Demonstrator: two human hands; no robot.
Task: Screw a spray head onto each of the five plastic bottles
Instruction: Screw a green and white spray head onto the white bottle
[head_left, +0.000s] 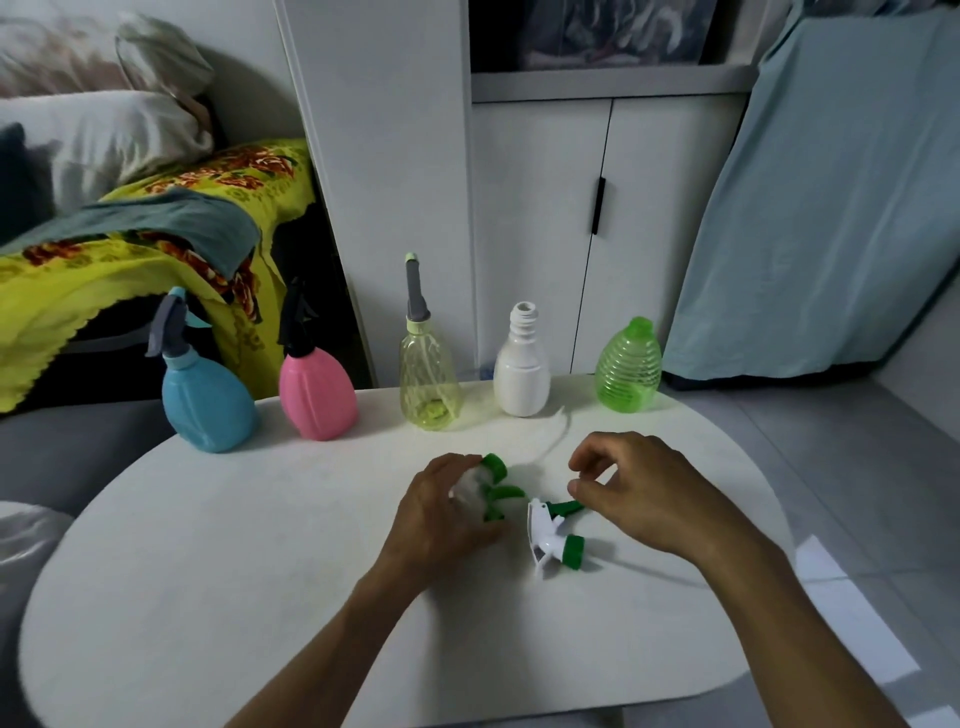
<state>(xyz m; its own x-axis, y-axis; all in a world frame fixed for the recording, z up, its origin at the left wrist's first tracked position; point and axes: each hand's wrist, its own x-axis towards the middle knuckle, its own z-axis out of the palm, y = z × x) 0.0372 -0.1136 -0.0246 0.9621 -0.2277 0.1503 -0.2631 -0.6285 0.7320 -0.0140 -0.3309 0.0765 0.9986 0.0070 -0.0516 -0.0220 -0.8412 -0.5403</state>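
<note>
Five bottles stand in a row at the far edge of the white table (260, 545). The blue bottle (208, 400), pink bottle (318, 395) and clear yellow bottle (430, 384) carry spray heads. The white bottle (521, 371) and the ribbed green bottle (629, 371) have bare necks. My left hand (441, 514) grips a white and green spray head (491, 486) just above the table. A second white and green spray head (553, 538) lies on the table beside it. My right hand (639, 493) hovers over that head's green trigger, fingers curled and apart.
A white cabinet (540, 208) stands right behind the bottles. A bed with a yellow floral cover (104, 270) is at the left, a light blue cloth (831, 208) hangs at the right. Tiled floor lies past the table's right edge.
</note>
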